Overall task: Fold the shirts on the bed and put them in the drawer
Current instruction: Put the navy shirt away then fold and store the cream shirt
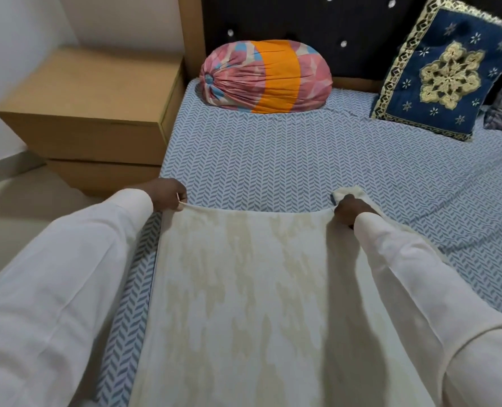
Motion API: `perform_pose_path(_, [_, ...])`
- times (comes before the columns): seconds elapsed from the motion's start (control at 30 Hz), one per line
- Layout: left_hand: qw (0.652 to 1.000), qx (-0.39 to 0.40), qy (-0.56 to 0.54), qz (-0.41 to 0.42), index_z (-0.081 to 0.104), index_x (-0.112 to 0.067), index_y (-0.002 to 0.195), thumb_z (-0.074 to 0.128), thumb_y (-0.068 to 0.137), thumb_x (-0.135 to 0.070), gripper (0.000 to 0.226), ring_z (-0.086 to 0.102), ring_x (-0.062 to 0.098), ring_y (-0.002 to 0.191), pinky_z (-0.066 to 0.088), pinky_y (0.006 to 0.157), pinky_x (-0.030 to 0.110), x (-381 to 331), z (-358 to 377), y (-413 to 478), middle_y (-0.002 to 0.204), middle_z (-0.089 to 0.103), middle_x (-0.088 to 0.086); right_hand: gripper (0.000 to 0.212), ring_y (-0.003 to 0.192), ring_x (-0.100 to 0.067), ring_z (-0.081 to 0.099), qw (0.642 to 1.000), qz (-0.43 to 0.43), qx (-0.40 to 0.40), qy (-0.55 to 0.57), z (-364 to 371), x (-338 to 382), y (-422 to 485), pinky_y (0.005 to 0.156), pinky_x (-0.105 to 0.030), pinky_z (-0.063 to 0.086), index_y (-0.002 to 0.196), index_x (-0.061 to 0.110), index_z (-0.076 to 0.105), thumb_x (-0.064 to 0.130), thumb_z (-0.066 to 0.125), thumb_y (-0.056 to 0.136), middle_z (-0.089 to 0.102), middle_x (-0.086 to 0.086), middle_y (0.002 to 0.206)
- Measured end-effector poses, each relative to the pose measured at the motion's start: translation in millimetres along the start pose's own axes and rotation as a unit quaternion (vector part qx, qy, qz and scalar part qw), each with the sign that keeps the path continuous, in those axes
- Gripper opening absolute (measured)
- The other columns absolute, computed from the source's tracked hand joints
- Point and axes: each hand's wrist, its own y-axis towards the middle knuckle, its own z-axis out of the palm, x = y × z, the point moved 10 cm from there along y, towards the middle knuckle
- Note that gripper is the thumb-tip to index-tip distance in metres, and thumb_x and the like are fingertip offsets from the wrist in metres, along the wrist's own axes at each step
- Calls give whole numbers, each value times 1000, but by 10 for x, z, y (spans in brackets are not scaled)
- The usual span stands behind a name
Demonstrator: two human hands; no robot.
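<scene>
On bed (302, 160), cream blotchy shirt (243, 289), flat.

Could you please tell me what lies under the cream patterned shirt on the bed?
The blue-and-white herringbone bedsheet shows beyond the cream patterned shirt at its left and far edges, so it runs beneath. Anything else under it is covered.

This is a bedroom in a home. A bed (302, 160) with a blue herringbone sheet stands against a dark, button-tufted headboard (346, 30). A pink and orange bolster (265, 76) and a blue embroidered cushion (446, 71) lie at its head. A brown bedside cabinet (91, 92) with two drawer fronts stands beside it, against a plain white wall (38, 22).
</scene>
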Motion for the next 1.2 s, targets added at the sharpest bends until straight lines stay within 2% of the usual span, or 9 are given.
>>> perform_pose_path(0.33, [963,-264,46,-36,49,-11,127,57,84,-10,44,49,36,112,46,88,44,-515,149,-224,124,48,16,41,126,-42,51,999,17,-31,34,-18,60,-51,97,-47,43,137,6,33,16,42,98,51,-26,136])
perform_pose_path(0.53, [994,-41,-6,102,18,-33,153,64,75,-71,99,29,39,137,37,104,53,-2252,1041,-339,155,23,10,31,101,-30,57,988,-10,22,155,-60,36,-192,92,-45,47,121,20,39,28,48,92,55,-15,108])
perform_pose_path(0.63, [994,-6,85,65,0,-38,155,73,64,-73,122,12,49,143,31,103,66,-2481,1323,-386,160,7,12,27,64,-20,45,912,-25,102,397,-19,-228,-207,60,-34,45,112,28,43,28,58,90,47,-9,78])
perform_pose_path(0.7, [993,-4,111,49,-8,-38,154,76,65,-68,126,4,53,144,26,103,72,-2529,1388,-364,161,1,15,10,59,-22,52,870,14,-9,493,-239,-748,-141,53,-32,50,101,25,51,29,58,94,55,-12,77])
perform_pose_path(0.8, [993,-11,110,34,-9,-41,154,80,61,-66,131,10,52,141,30,100,71,-2538,1358,-311,158,8,13,22,97,-37,67,926,99,-191,311,-518,-1559,2,83,-43,54,97,14,69,32,60,87,68,-21,104])
perform_pose_path(0.9, [993,-11,113,21,-10,-42,152,82,56,-66,135,14,51,139,33,97,68,-2526,1348,-300,154,11,11,31,108,-37,64,995,61,-38,69,-134,-1586,249,87,-36,53,107,1,69,22,61,86,67,-22,115])
perform_pose_path(1.0, [993,-17,120,15,-12,-42,152,83,53,-66,139,18,48,136,36,93,65,-2563,1345,-257,151,14,8,33,80,-27,65,996,75,7,48,-103,-1547,168,68,-29,47,87,7,65,38,66,78,69,-13,90])
perform_pose_path(1.13, [992,-5,122,4,-14,-43,151,84,50,-66,143,18,46,133,37,92,65,-2567,1363,-224,149,13,6,36,80,-24,65,990,94,99,27,-155,-1459,71,78,-31,53,74,13,64,49,69,72,63,-4,72])
perform_pose_path(1.2, [992,-8,122,6,-14,-43,151,84,49,-66,143,19,46,132,37,91,65,-2581,1377,-210,148,14,6,34,67,-25,59,985,86,150,24,-91,-1515,131,65,-29,48,80,14,66,45,75,71,61,-5,63])
